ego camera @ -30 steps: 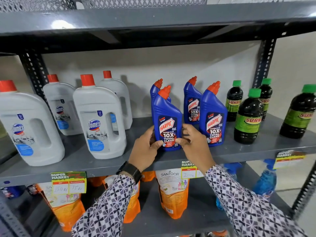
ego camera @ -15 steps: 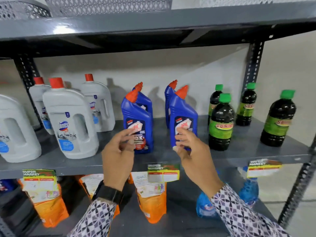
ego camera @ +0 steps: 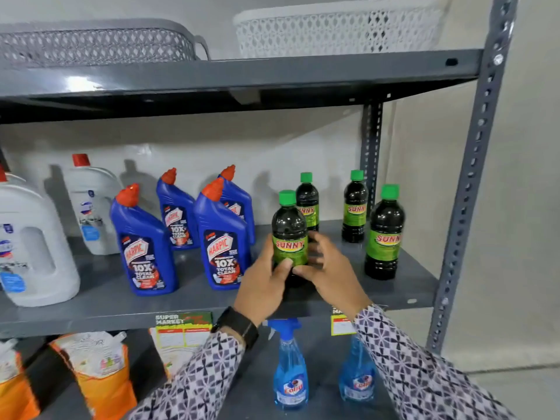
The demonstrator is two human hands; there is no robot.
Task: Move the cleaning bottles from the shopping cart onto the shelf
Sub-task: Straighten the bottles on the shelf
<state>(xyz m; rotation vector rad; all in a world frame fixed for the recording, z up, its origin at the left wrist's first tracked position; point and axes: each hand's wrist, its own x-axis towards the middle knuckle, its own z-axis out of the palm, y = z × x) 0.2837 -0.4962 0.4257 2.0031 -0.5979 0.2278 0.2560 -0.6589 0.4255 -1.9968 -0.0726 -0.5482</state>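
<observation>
Bottle (ego camera: 289, 234) between both hands

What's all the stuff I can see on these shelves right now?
Sunny bottles: four, dark with green caps, middle shelf right; front left one held.
Harpic bottles: four, blue with orange-red caps, middle shelf centre.
White jugs: at least two, red caps, middle shelf left.
Baskets: two, grey and white, top shelf.
Spray bottles: two, blue, lower shelf.
Refill pouches: several, orange and white, lower shelf left.
Price tags: two, middle shelf's front edge.
Left hand, right hand: both on the front Sunny bottle; black watch on the left wrist.
</observation>
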